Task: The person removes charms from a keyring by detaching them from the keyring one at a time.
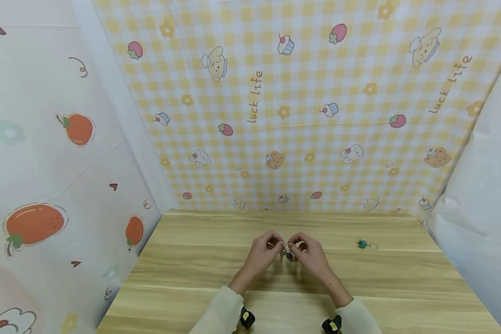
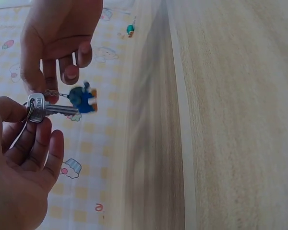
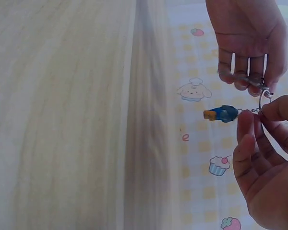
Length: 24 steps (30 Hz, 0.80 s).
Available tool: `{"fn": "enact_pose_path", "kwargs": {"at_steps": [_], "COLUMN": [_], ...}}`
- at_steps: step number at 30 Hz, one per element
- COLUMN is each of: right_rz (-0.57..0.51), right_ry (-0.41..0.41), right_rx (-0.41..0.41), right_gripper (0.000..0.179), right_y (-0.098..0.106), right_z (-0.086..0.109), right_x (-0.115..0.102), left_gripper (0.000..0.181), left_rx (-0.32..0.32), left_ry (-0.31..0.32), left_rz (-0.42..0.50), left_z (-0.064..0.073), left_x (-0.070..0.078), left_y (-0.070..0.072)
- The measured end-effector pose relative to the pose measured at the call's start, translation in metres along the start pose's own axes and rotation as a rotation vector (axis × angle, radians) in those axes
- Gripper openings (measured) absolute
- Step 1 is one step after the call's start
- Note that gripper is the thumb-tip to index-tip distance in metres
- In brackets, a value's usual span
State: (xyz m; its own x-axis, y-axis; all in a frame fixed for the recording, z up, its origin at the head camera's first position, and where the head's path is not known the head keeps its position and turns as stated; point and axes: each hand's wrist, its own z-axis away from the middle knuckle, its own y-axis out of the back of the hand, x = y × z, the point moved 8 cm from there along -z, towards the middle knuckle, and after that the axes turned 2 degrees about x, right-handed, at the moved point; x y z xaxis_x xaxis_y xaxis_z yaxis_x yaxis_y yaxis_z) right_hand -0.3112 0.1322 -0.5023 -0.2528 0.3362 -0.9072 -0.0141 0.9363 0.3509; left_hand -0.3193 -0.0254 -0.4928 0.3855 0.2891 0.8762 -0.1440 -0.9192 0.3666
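Both hands meet above the wooden table. My left hand [image 1: 266, 252] pinches a silver key [image 2: 37, 107] by its head, where a metal key ring [image 3: 265, 98] passes through it. Facing it, my right hand [image 1: 313, 257] pinches that ring between thumb and forefinger, beside the short chain. From the chain dangles a small blue figure charm [image 2: 82, 99] with orange-yellow parts, also seen as a charm [image 3: 224, 114] in the right wrist view. Fingertips partly cover the ring, so whether the key is fully threaded on it cannot be told.
A second keychain [image 1: 362, 243], green with a ring, lies on the table to the right. The wooden table [image 1: 183, 269] meets a yellow checked backdrop [image 1: 250, 153] behind, with a white printed sheet [image 1: 108, 116] on the left.
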Motion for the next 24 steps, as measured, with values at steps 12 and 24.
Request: {"fn": "enact_pose_path", "kwargs": {"at_steps": [12, 24], "right_rz": [0.137, 0.252], "right_ry": [0.117, 0.256], "right_rx": [0.045, 0.072], "right_gripper": [0.004, 0.018], "right_y": [0.006, 0.008], "right_z": [-0.002, 0.004], "right_x": [-0.011, -0.024], "left_gripper": [0.017, 0.019], "left_rx": [-0.044, -0.066], "left_ry": [0.023, 0.018], "left_rz": [0.012, 0.026], "left_z": [0.0, 0.001], "left_x": [0.0, 0.002], "left_y": [-0.003, -0.003]}}
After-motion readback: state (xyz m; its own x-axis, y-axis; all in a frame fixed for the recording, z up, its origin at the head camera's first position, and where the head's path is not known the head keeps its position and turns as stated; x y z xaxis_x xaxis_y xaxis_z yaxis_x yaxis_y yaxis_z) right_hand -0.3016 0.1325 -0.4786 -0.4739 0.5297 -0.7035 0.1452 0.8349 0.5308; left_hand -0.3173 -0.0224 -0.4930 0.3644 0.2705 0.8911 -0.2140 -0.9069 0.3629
